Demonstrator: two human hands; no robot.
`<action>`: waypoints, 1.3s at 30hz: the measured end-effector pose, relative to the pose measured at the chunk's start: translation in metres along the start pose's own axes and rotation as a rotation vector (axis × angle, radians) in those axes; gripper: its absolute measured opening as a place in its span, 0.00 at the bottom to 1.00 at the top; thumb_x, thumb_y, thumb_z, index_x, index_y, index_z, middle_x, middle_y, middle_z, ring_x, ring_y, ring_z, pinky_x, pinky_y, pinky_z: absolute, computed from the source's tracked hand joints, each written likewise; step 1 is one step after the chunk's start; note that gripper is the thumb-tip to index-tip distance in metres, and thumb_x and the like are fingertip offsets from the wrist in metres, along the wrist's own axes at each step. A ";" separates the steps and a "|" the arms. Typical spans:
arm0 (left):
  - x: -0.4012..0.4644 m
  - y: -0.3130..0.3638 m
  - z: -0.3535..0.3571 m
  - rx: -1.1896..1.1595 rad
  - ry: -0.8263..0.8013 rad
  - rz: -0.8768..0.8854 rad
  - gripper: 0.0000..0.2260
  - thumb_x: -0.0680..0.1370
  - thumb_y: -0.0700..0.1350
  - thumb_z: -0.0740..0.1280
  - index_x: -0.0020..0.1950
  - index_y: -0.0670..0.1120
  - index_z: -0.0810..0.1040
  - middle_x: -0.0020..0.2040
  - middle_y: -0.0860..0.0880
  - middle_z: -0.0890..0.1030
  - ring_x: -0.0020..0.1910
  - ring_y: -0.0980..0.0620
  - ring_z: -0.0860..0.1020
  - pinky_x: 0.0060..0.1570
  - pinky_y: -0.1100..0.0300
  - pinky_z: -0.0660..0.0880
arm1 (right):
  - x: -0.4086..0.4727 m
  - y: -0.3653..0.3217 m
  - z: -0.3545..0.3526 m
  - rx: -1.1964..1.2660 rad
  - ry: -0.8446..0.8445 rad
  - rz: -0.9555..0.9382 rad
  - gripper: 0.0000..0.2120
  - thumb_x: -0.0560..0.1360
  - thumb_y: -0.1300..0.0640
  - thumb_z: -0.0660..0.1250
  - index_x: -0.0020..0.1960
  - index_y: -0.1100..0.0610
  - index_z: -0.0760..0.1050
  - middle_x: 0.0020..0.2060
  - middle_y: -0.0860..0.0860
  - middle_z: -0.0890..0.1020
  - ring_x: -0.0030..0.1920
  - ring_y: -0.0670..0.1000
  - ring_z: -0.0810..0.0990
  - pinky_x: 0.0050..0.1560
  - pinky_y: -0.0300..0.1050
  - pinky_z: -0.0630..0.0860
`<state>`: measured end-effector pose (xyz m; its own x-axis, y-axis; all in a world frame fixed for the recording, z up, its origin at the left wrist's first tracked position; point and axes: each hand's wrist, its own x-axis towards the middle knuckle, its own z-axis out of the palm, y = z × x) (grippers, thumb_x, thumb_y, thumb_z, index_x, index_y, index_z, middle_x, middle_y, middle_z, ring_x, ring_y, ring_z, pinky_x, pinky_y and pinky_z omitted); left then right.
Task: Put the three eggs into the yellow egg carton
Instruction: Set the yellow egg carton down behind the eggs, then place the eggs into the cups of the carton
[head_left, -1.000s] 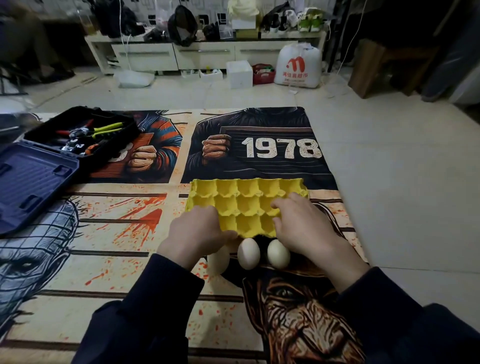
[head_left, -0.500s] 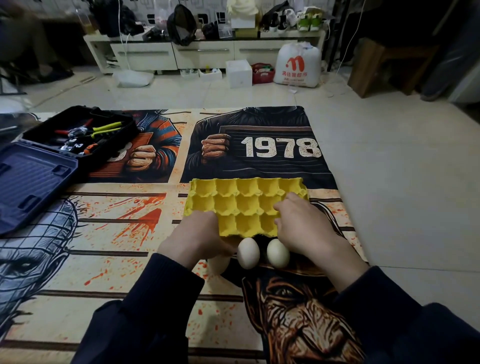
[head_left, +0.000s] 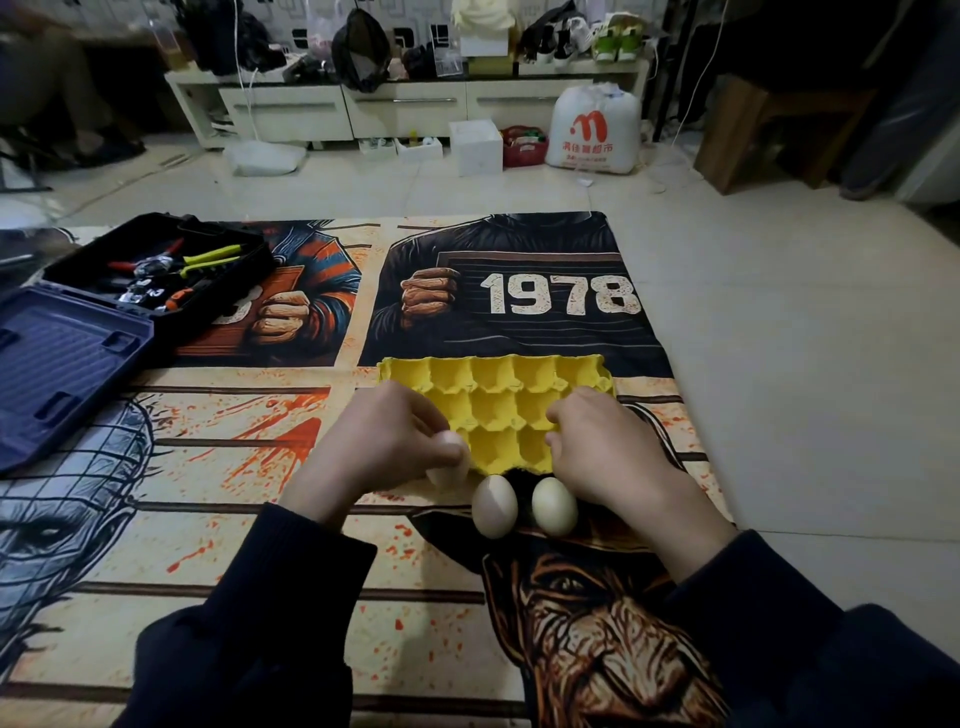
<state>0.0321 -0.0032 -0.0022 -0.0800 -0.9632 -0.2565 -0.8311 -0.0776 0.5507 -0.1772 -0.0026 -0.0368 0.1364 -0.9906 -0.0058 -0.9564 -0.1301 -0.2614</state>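
The yellow egg carton lies open on the printed mat, all visible cups bare. My left hand is at its near left corner, fingers closed around the left egg, which is mostly hidden under the hand. My right hand rests on the carton's near right corner, gripping its edge. Two more pale eggs lie side by side on the mat just in front of the carton: the middle egg and the right egg, between my wrists.
An open toolbox with pliers and its blue lid sits at the mat's far left. The mat's right edge meets tiled floor. A low white cabinet, boxes and a white bag stand far behind.
My left hand has closed around the left egg and lifted it slightly toward the carton's corner. My right hand stays on the carton, which has barely shifted.
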 end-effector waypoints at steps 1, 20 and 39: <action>0.000 -0.001 0.000 -0.007 0.032 0.000 0.13 0.71 0.50 0.77 0.52 0.47 0.89 0.51 0.48 0.88 0.44 0.56 0.83 0.46 0.54 0.85 | 0.000 0.000 0.000 0.004 0.001 0.001 0.07 0.75 0.57 0.68 0.53 0.55 0.79 0.50 0.52 0.76 0.47 0.54 0.75 0.38 0.45 0.66; 0.010 0.006 0.030 0.140 0.198 0.094 0.12 0.74 0.56 0.74 0.50 0.49 0.86 0.48 0.48 0.87 0.45 0.49 0.83 0.48 0.48 0.84 | -0.002 -0.003 -0.004 0.024 0.024 0.013 0.11 0.77 0.53 0.68 0.58 0.55 0.80 0.53 0.53 0.79 0.51 0.54 0.77 0.40 0.44 0.67; -0.006 0.020 0.045 0.207 -0.261 0.179 0.15 0.71 0.53 0.73 0.56 0.51 0.86 0.53 0.45 0.86 0.52 0.46 0.84 0.51 0.49 0.83 | -0.004 -0.003 -0.006 0.053 0.013 0.011 0.10 0.77 0.52 0.68 0.56 0.55 0.80 0.53 0.52 0.79 0.51 0.53 0.77 0.40 0.43 0.66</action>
<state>-0.0087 0.0127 -0.0257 -0.3489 -0.8571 -0.3790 -0.8829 0.1649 0.4397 -0.1761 0.0012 -0.0302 0.1221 -0.9925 0.0031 -0.9429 -0.1169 -0.3120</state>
